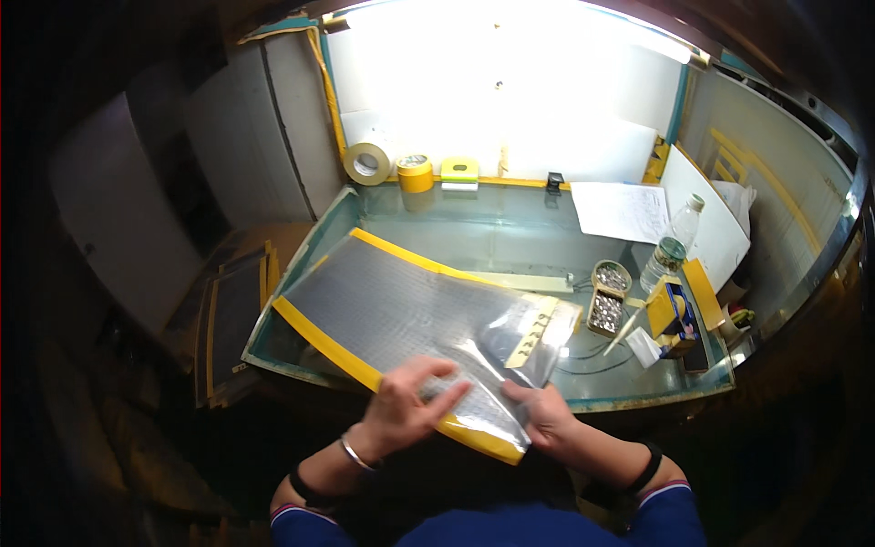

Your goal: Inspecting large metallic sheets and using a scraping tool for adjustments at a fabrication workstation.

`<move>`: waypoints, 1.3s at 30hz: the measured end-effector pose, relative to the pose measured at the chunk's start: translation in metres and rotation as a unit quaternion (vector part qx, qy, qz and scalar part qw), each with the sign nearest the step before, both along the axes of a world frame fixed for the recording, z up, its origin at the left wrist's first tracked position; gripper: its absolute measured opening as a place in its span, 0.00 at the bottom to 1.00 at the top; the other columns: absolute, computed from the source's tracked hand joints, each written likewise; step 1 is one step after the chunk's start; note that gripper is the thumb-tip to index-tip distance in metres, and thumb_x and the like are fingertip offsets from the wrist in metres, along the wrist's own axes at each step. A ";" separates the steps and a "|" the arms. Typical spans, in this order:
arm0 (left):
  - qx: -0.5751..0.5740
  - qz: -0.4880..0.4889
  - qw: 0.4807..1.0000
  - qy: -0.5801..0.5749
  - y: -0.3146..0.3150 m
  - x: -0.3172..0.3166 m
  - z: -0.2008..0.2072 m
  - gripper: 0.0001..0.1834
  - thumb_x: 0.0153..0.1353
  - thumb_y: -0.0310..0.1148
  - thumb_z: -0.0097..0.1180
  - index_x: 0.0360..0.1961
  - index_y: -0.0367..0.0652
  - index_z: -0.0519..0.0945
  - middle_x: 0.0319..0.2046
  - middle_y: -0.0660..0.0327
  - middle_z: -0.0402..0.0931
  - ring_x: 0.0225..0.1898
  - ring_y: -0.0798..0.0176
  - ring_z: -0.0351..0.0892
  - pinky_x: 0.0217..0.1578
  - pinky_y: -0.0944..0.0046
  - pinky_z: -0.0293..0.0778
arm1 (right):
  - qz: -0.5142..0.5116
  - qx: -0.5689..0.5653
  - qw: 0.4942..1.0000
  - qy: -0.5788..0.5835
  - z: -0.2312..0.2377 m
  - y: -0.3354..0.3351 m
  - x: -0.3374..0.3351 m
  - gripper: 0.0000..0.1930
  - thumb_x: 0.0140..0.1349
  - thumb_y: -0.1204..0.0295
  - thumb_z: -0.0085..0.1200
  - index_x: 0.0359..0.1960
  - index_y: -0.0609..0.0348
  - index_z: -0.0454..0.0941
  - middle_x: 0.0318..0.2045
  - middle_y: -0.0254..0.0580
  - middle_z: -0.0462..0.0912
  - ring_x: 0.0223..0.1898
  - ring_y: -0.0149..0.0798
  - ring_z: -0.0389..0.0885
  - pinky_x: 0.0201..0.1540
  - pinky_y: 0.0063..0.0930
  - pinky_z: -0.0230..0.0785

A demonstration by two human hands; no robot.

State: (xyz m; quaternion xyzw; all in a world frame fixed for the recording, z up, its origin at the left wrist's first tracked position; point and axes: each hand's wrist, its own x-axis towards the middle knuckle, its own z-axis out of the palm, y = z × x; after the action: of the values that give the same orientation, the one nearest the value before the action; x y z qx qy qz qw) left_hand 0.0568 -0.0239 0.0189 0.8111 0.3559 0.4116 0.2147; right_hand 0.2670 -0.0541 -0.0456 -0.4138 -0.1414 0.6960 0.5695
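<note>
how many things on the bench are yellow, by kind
yellow-edged mesh sheet under the left hand and right hand: 1
yellow tape roll: 1
tan tape roll: 1
yellow tape dispenser: 1
yellow paper label on the sheet: 1
total: 5

We press the left hand (407,401) and right hand (538,412) on the yellow-edged mesh sheet (392,314) at the glass table's (492,228) near edge.

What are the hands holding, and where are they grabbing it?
Both hands hold the grey mesh sheet with yellow edges at its near end: the left hand lies flat on top, and the right hand has its grip on the near corner.
</note>
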 end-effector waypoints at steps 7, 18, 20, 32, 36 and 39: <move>-0.187 0.336 0.850 -0.360 0.094 -0.233 -0.084 0.25 0.63 0.35 0.65 0.56 0.35 0.70 0.53 0.51 0.73 0.56 0.55 0.74 0.56 0.54 0.72 | 0.039 0.050 0.985 -0.163 0.041 -0.027 0.063 0.19 0.64 0.78 0.59 0.56 0.68 0.73 0.45 0.47 0.82 0.46 0.41 0.82 0.51 0.36 0.77; -0.167 0.289 0.740 -0.584 0.127 -0.246 -0.072 0.13 0.71 0.40 0.57 0.37 0.40 0.80 0.36 0.64 0.77 0.38 0.66 0.78 0.40 0.63 0.76 | -0.002 0.193 0.966 -0.172 0.057 -0.053 0.087 0.22 0.57 0.82 0.63 0.54 0.68 0.72 0.45 0.46 0.81 0.46 0.42 0.81 0.52 0.38 0.75; -0.184 0.296 0.739 -0.577 0.139 -0.234 -0.063 0.13 0.71 0.39 0.57 0.36 0.40 0.79 0.35 0.64 0.77 0.37 0.67 0.77 0.39 0.63 0.75 | -0.013 0.205 0.962 -0.180 0.064 -0.055 0.088 0.22 0.57 0.82 0.63 0.53 0.67 0.72 0.45 0.45 0.81 0.46 0.41 0.81 0.52 0.37 0.75; -0.294 0.239 0.838 -0.393 0.138 -0.201 0.007 0.25 0.68 0.53 0.56 0.36 0.37 0.80 0.30 0.58 0.83 0.32 0.63 0.85 0.33 0.66 0.82 | -0.153 0.133 0.945 -0.258 0.069 -0.077 0.134 0.24 0.51 0.82 0.65 0.51 0.67 0.74 0.40 0.48 0.84 0.39 0.42 0.84 0.46 0.37 0.78; -0.456 -0.121 0.781 -0.410 0.180 -0.254 -0.008 0.24 0.66 0.50 0.61 0.39 0.35 0.82 0.35 0.58 0.81 0.37 0.62 0.83 0.39 0.62 0.80 | -0.002 0.211 0.937 -0.279 0.068 -0.060 0.136 0.13 0.51 0.82 0.65 0.39 0.66 0.80 0.33 0.39 0.84 0.32 0.35 0.83 0.37 0.29 0.75; -0.295 0.137 0.847 -0.421 0.170 -0.205 0.012 0.20 0.68 0.46 0.61 0.39 0.35 0.82 0.34 0.58 0.81 0.37 0.63 0.81 0.40 0.62 0.79 | -0.039 0.240 0.932 -0.270 0.065 -0.065 0.129 0.09 0.50 0.81 0.63 0.33 0.63 0.80 0.27 0.34 0.80 0.26 0.28 0.78 0.28 0.23 0.69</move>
State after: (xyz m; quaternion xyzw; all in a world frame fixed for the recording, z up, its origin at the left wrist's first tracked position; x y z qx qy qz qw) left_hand -0.1479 0.1465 0.0306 0.4010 0.4437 0.6144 0.5146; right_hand 0.3956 -0.1190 0.0189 -0.4427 -0.4362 0.4803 0.6189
